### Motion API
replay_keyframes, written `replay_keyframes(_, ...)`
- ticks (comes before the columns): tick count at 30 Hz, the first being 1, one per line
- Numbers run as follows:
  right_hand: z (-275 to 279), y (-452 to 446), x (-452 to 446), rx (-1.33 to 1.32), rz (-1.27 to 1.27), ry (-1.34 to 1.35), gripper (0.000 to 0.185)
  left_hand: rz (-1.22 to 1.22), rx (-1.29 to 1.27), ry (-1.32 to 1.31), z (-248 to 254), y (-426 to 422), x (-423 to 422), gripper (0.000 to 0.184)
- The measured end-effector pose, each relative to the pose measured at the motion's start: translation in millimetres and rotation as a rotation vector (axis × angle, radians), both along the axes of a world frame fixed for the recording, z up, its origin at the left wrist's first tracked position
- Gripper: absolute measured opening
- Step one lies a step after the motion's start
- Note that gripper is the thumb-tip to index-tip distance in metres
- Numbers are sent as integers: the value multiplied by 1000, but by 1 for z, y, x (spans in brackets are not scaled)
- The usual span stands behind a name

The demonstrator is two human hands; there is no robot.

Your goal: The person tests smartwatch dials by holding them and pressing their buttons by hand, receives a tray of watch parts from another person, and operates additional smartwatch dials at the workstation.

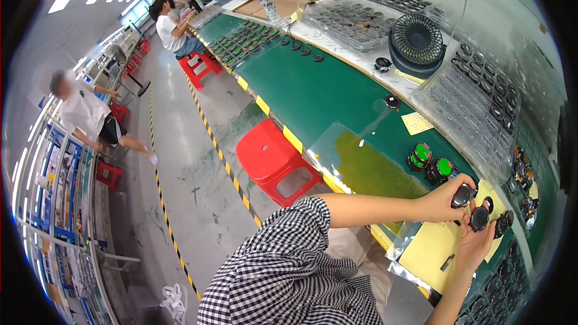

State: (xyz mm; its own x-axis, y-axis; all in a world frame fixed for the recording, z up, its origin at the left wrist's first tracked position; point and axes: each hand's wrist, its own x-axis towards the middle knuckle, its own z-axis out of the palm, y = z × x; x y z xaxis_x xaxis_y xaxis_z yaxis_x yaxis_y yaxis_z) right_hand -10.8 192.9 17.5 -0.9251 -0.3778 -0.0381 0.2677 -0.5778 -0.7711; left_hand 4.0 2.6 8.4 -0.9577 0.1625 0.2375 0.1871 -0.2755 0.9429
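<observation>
My left hand (450,200) is closed around a round black part (462,195) with a smooth dark face. Just below it, my right hand (475,242) has its fingers wrapped round another round black part (480,218). A further black piece (503,224) sits against the fingertips of my right hand; whether they grip it is unclear. Both hands are close together over a yellow sheet (426,251). On that sheet lies a small dark strip (447,262). Stacked round parts with green tops (421,152) stand beyond my left hand.
A black fan (417,39) stands on the bench's back ledge beside clear trays (355,24). More trays of black parts (500,283) lie at the lower right. A red stool (268,150) is beside the green bench (355,90). People sit and walk farther off.
</observation>
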Motion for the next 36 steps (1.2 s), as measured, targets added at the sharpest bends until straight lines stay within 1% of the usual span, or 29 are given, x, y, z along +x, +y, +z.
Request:
replay_keyframes(4, 4, -2, 1, 2, -23, -13, 59, 41, -28, 31, 6, -1, 0, 52)
replay_keyframes(8, 4, -1, 1, 4, -19, -15, 58, 91, -97, 65, -5, 1, -4, 51)
replay_keyframes(13, 5, -1, 3, 2, -22, -26, 57, 65, -57, 9, -1, 0, -2, 51)
replay_keyframes(16, 3, 0, 2, -9, -16, -24, 57, 125, -121, 63, -7, 2, -6, 51)
replay_keyframes(19, -1, 5, -1, -46, 56, -6, 56, 126, -105, 63, -6, 0, -6, 51)
replay_keyframes(24, 0, 3, -1, -37, 20, -31, 57, 130, -103, 68, -4, 1, -6, 52)
replay_keyframes(27, 5, -2, 2, -34, -24, -73, 57, 235, -183, 218, 5, -2, 1, 48)
replay_keyframes(30, 2, 1, 0, -50, 2, -63, 57, 158, -23, 124, 6, -4, -2, 41)
replay_keyframes(33, -1, 2, -2, -67, 12, -58, 57, 193, -108, 93, 4, -9, -4, 34)
replay_keyframes(36, 1, 1, -1, -68, 0, -67, 57, 211, -163, 161, -6, -6, -9, 31)
